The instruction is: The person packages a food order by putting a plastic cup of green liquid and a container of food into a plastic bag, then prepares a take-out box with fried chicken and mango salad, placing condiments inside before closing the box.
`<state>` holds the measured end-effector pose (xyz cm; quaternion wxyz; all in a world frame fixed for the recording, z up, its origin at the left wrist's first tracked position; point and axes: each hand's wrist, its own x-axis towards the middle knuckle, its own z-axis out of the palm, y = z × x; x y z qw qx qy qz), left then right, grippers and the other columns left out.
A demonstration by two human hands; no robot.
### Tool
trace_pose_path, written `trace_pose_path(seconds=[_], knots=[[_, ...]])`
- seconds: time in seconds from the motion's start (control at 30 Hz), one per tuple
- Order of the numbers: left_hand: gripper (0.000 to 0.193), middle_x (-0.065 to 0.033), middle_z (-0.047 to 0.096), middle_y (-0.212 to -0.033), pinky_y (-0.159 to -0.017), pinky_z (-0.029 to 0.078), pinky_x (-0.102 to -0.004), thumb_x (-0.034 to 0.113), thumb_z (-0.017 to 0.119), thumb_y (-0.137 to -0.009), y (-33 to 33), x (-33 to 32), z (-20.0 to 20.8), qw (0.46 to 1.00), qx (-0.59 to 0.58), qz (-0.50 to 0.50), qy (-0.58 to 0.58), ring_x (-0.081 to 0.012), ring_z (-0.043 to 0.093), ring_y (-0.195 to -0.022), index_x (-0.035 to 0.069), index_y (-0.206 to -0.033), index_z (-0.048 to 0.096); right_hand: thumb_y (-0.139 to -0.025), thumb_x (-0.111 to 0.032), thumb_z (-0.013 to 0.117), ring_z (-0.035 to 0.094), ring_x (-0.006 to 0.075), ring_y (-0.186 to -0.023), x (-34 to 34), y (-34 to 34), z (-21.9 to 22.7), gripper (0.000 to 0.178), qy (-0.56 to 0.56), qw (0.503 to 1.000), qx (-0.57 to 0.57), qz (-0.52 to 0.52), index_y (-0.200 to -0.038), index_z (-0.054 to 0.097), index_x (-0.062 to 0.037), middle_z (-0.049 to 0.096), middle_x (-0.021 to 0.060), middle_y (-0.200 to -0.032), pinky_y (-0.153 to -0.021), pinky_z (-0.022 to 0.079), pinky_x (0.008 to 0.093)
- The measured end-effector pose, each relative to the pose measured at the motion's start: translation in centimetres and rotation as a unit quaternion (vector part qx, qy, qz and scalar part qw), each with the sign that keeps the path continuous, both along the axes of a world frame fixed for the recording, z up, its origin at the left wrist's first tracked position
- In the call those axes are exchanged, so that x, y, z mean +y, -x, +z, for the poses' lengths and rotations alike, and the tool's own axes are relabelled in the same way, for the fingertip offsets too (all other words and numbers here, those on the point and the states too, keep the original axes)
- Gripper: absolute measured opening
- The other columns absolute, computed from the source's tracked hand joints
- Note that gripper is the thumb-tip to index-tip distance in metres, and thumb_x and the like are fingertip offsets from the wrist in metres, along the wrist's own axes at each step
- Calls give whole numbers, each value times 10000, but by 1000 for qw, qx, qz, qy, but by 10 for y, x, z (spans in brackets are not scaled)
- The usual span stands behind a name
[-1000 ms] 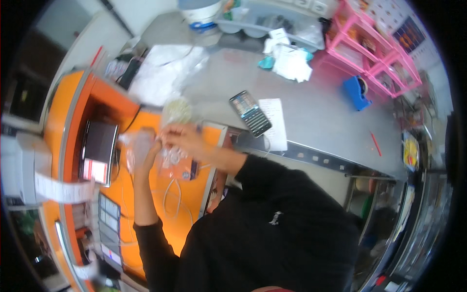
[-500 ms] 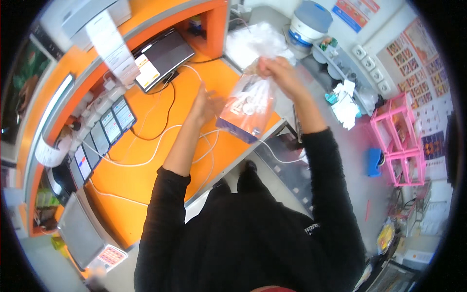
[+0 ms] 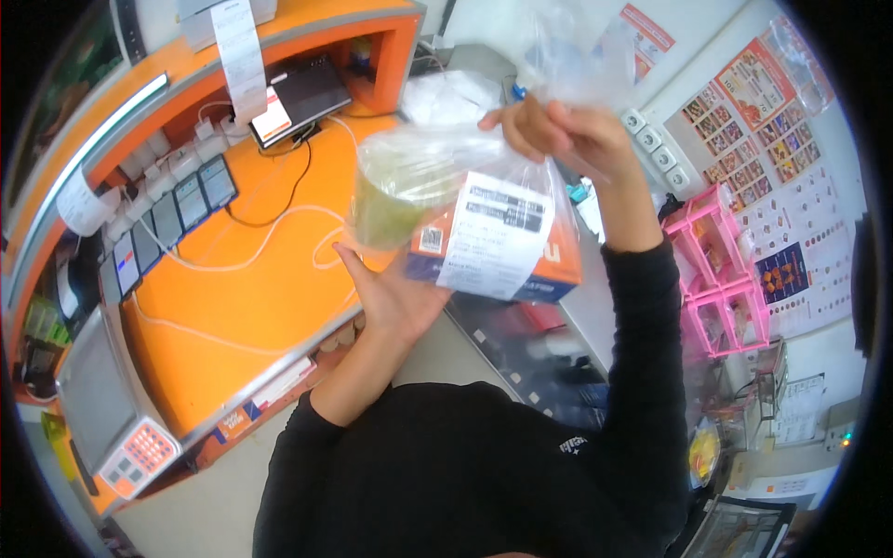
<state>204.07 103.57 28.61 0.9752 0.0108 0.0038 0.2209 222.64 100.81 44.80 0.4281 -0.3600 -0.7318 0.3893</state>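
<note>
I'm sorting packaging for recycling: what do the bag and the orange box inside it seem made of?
Bag: likely thin clear plastic, glossy; see-through with shiny creases.
Orange box: flat faces, straight edges suggest printed card; finish unclear through the bag.

Bare orange counter (image 3: 246,312) opens up left of centre, plenty of room to pass low, but look out, white cables (image 3: 219,269) snake across it! Phones (image 3: 167,220) and a scale (image 3: 107,381) hem the far left; the loaded clear bag (image 3: 493,223) blocks mid-frame
</note>
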Motion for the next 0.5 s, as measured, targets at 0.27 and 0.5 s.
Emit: trace_pose_path(seconds=[0.27, 0.5], knots=[[1093, -157, 215, -1361, -993, 180, -498, 853, 210, -588, 29, -38, 11, 999, -42, 16, 10, -313, 214, -1245, 54, -1334, 161, -922, -297, 261, 396, 109, -610, -24, 10, 2, 338, -43, 997, 13, 56, -629, 360, -161, 309, -58, -548, -954, 275, 403], [1116, -167, 240, -1353, -974, 211, -523, 864, 114, -572, 92, -28, -13, 986, -148, -20, -79, -329, 250, -1237, 55, -1339, 157, -914, -315, 326, 418, 140, -606, -25, 90, 2, 336, -21, 998, 39, -44, -649, 374, -114, 333, -19, -547, -904, 321, 386]])
